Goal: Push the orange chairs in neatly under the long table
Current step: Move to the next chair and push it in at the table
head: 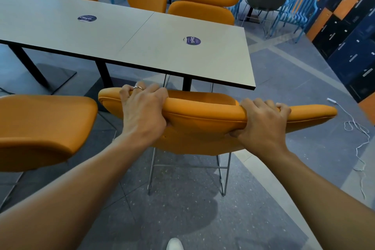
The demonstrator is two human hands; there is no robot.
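the person's left hand [142, 111] and right hand [261, 122] grip the top edge of the orange padded chair with thin steel rod legs [203, 113]. it stands at the near right end of the long pale grey laminate table with a dark edge [142, 46]. the top of its back sits just short of the table's near edge, and how far the seat reaches under cannot be told. on each hand the fingers [155, 88] lie close together, curled over the far side of the pad. the thumbs press in from the near side, and the right one dents the cushion. a silver ring [138, 87] sits on the left hand.

the pad looks soft and foam-filled under a smooth, seamed cover, rounded like a long flattened pill, so it gives under the grip. the core seems stiff enough to pass a push down to the frame. the chair is probably fairly light. its bare metal runners would likely scrape over the speckled grey floor [182, 209] rather than glide, and a hard shove this high could tip it. the two hands set wide apart suit a slow, even push that holds it square to the table.

a second orange padded chair [40, 124] stands just beside it on the left. a thin white cable [357, 132] lies on the floor, well apart on the right.
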